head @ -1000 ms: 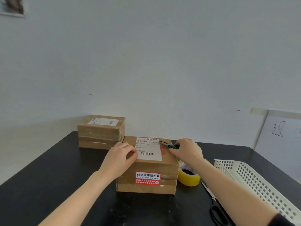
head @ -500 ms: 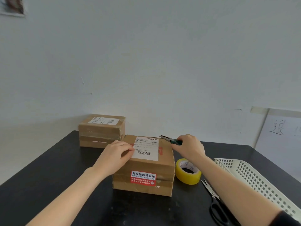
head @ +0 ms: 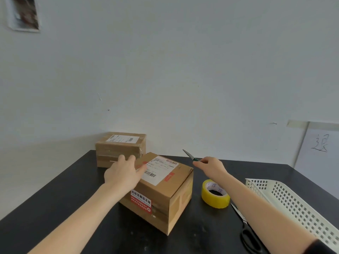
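A brown cardboard box [head: 165, 191] with a white shipping label and a red sticker stands on the black table [head: 55, 208], turned corner-on to me. My left hand [head: 124, 171] rests on its top left edge, fingers spread and fairly straight. My right hand [head: 211, 166] hovers to the right of the box, off it, gripping a small green-handled cutter [head: 190, 156] whose blade points up and left.
A second labelled cardboard box [head: 120, 147] sits at the back left against the wall. A yellow tape roll [head: 215, 194] lies right of the near box. Black scissors [head: 245, 230] lie under my right forearm. A white perforated basket [head: 297, 204] stands at the right.
The near box has been rotated, its right side swinging toward me. My right hand lifted the cutter off the box top and moved right. My left hand slid toward the box's far left edge.
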Action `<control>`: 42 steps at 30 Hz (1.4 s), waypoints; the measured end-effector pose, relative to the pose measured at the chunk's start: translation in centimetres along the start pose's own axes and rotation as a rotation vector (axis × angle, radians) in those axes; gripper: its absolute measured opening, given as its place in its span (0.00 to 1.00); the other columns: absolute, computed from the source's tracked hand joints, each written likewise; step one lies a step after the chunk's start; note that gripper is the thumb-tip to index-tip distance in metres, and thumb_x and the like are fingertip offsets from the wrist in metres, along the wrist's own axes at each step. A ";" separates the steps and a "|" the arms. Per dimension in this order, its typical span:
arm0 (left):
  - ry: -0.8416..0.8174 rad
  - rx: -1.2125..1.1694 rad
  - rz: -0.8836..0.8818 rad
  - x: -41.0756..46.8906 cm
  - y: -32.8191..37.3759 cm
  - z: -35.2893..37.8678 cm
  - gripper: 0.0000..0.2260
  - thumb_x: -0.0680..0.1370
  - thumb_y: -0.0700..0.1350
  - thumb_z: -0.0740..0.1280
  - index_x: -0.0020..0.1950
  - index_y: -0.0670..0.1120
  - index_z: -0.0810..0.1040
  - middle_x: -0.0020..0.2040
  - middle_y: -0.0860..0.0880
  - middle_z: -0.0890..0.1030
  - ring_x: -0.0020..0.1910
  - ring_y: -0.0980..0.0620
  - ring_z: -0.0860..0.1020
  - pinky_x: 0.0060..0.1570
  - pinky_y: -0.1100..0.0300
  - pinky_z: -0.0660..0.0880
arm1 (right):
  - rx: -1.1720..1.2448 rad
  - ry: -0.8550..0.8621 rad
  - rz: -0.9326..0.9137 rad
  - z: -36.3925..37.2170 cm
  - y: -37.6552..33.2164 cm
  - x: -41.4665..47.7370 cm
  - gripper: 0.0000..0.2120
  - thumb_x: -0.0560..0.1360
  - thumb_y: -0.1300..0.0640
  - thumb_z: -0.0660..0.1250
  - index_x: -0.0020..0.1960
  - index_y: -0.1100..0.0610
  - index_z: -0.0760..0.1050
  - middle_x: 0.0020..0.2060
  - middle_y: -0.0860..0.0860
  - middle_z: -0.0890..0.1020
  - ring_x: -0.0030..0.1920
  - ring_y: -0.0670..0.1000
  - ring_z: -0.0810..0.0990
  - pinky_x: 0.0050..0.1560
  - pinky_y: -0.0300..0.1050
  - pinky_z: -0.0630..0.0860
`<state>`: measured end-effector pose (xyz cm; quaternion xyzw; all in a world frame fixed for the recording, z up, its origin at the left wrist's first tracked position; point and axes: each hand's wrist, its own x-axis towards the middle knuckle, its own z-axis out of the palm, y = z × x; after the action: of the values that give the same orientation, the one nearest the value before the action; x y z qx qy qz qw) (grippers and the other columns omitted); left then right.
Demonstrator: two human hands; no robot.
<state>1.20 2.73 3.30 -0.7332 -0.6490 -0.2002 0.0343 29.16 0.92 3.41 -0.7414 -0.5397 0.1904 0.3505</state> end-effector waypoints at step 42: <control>-0.268 -0.163 0.318 1.4 1.8 -0.7 0.26 0.74 0.63 0.64 0.70 0.58 0.66 0.68 0.50 0.65 0.69 0.48 0.62 0.66 0.50 0.65 | 0.296 -0.235 0.076 -1.2 2.2 -2.4 0.14 0.78 0.46 0.65 0.52 0.56 0.80 0.47 0.54 0.85 0.44 0.51 0.81 0.51 0.51 0.80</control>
<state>2.88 3.55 4.75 -0.8466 -0.5058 -0.1448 -0.0804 30.58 -2.05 2.41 -0.6743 -0.5144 0.3664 0.3828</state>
